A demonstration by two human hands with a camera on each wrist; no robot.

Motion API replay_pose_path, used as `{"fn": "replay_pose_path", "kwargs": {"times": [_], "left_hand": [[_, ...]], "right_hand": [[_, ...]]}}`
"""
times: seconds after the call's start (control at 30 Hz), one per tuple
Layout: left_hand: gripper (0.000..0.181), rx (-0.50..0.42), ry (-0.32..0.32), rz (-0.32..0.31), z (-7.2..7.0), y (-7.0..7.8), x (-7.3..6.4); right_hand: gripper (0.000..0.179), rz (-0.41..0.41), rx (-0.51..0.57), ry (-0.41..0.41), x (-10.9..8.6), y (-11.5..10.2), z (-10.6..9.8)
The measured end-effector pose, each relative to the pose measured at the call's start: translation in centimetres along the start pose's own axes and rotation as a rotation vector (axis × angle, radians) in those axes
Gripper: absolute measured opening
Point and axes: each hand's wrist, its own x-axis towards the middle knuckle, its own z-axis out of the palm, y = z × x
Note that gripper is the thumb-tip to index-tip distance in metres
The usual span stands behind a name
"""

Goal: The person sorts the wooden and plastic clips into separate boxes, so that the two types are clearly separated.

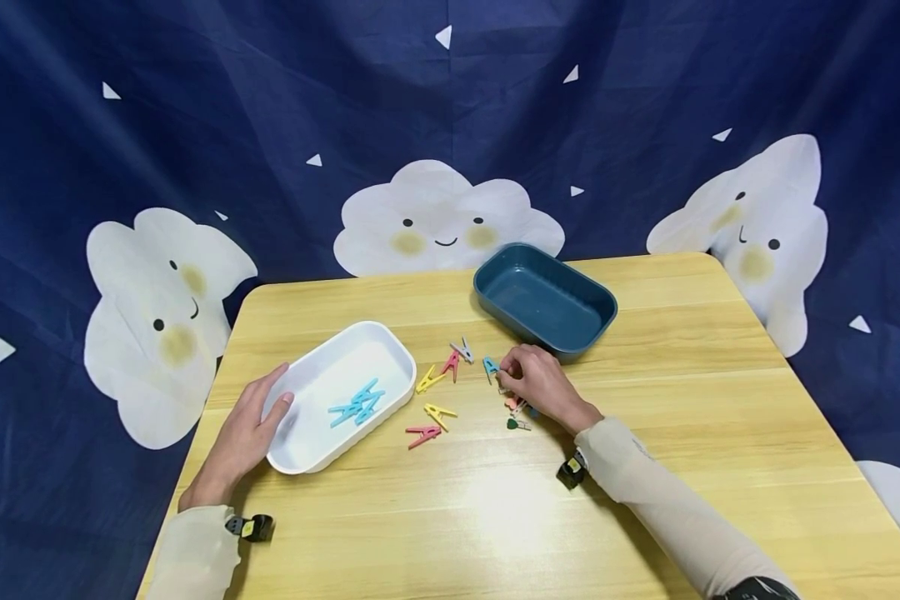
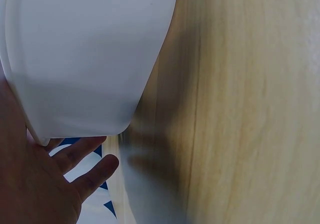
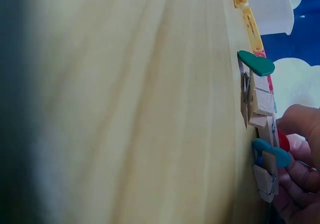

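My left hand (image 1: 249, 425) holds the near-left end of a white plastic basin (image 1: 401, 367), its thumb over the rim; in the left wrist view its fingers (image 2: 102, 171) show beside the basin. Several light-blue plastic clothespins (image 1: 357, 402) lie inside. My right hand (image 1: 537, 379) has curled fingers down among small wooden clothespins with heart tops; whether it pinches one is unclear. A green heart clothespin (image 3: 257, 64), a blue heart clothespin (image 3: 272, 154) and a red heart (image 3: 283, 140) by the fingertips show in the right wrist view. Beside this hand lies a blue clothespin (image 1: 490, 367).
A dark teal basin (image 1: 607, 321) stands behind my right hand. Between the basins lie yellow clothespins (image 1: 439, 414), pink clothespins (image 1: 424, 435) and a grey clothespin (image 1: 462, 350). The wooden table (image 1: 435, 533) ends at a dark blue curtain (image 1: 270, 100) with clouds.
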Motion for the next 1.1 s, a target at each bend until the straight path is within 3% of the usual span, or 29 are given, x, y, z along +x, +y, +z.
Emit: {"fn": "replay_pose_path", "kwargs": {"times": [0.53,0.83,1.1], "left_hand": [[0.066,0.006,-0.013,-0.012,0.0,0.0,0.0],[0.066,0.005,-0.019,-0.023,0.2,0.0,0.0],[0.066,0.008,-0.014,-0.022,0.2,0.0,0.0]], "right_hand": [[0.006,-0.026,0.031,0.04,1.0,-0.9,0.6],[0.003,-0.068,0.075,0.054,3.3,-3.8,-0.1],[0.004,-0.091,0.123,0.055,5.2,-6.9,1.0]]}}
